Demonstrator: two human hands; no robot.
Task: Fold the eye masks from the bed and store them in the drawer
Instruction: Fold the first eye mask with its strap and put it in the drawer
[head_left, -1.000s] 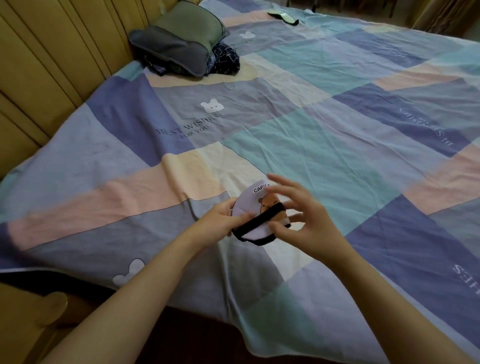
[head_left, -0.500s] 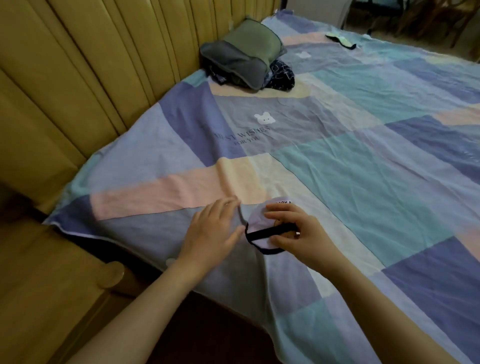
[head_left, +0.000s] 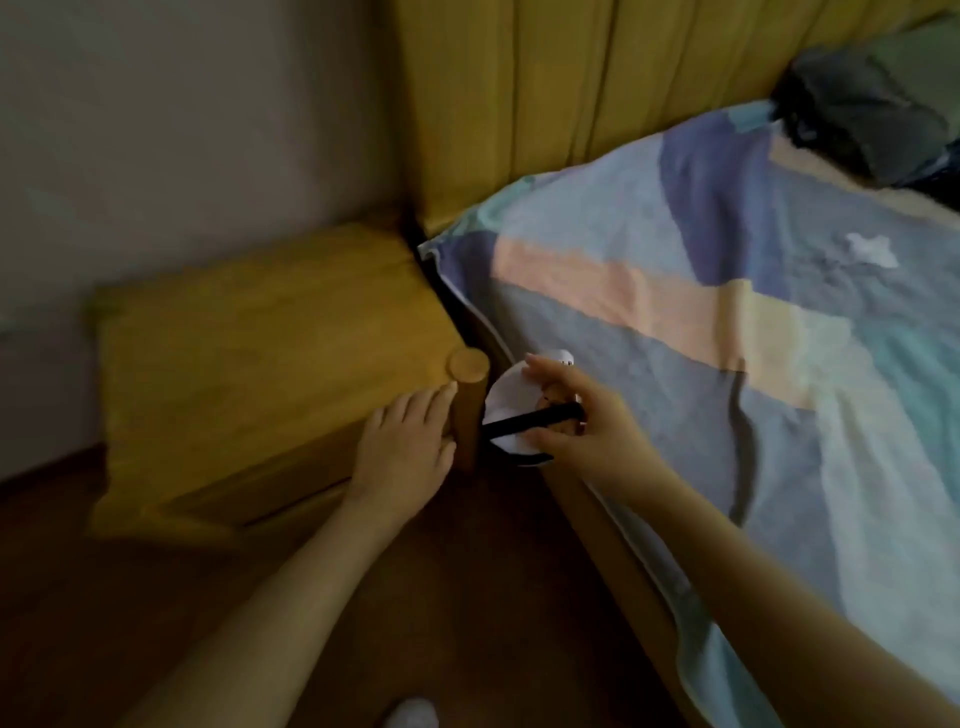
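My right hand (head_left: 587, 421) holds a folded white eye mask (head_left: 511, 397) with a black strap, in the air at the left edge of the bed (head_left: 727, 364). The mask hangs just right of the round corner post of a yellow wooden nightstand (head_left: 260, 353). My left hand (head_left: 405, 441) lies flat and empty, fingers stretched out, over the nightstand's front corner next to the post. The drawer front sits in shadow under my left hand and I cannot tell whether it stands open. The frame is blurred.
A yellow padded headboard (head_left: 597, 93) runs behind the bed. A dark grey-green pillow (head_left: 883, 104) lies at the far right on the patchwork sheet. A pale wall stands behind the nightstand, and dark wooden floor (head_left: 130, 597) fills the lower left.
My view has swung left from the bed to the nightstand. My right hand has carried the folded mask off the sheet toward the nightstand, and my left hand has let go and reached to the nightstand's corner.
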